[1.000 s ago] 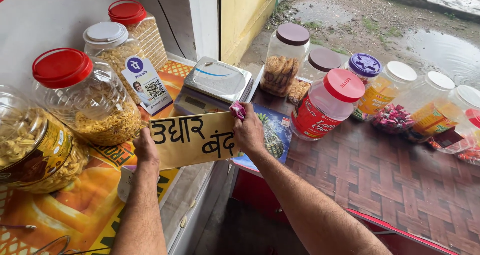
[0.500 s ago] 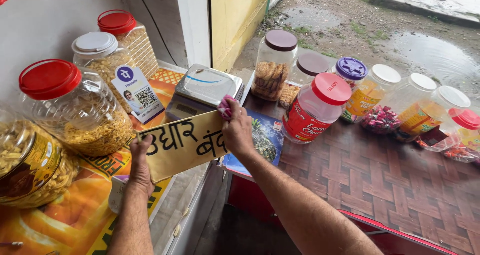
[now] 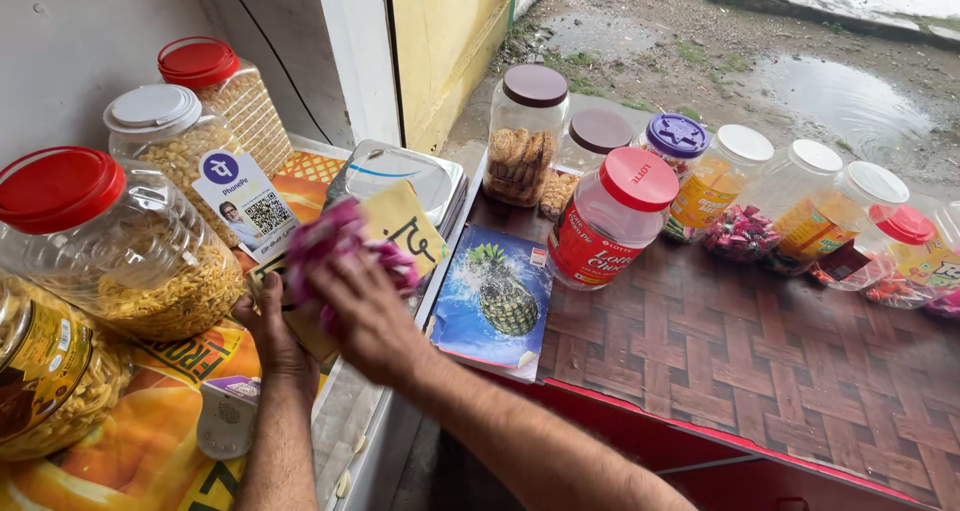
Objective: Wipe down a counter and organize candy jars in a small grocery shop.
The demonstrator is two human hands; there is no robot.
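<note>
pink cloth (image 3: 335,246) motion-blurred, yellow sign (image 3: 405,226) mostly hidden behind hands

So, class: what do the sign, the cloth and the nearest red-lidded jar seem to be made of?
Sign: likely cardboard or stiff card, matt tan; it stays flat while held by its edge.
Cloth: soft fabric, pink and white, bunched under the right hand; motion blur hides its weave.
Jar: clear glossy plastic, probably; ribbed walls show the snacks inside, with a smooth red lid.

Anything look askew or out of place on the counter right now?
The yellow cardboard sign sits tilted, held by the left hand while the right hand rubs a pink cloth over it. Nothing spilled.
</note>
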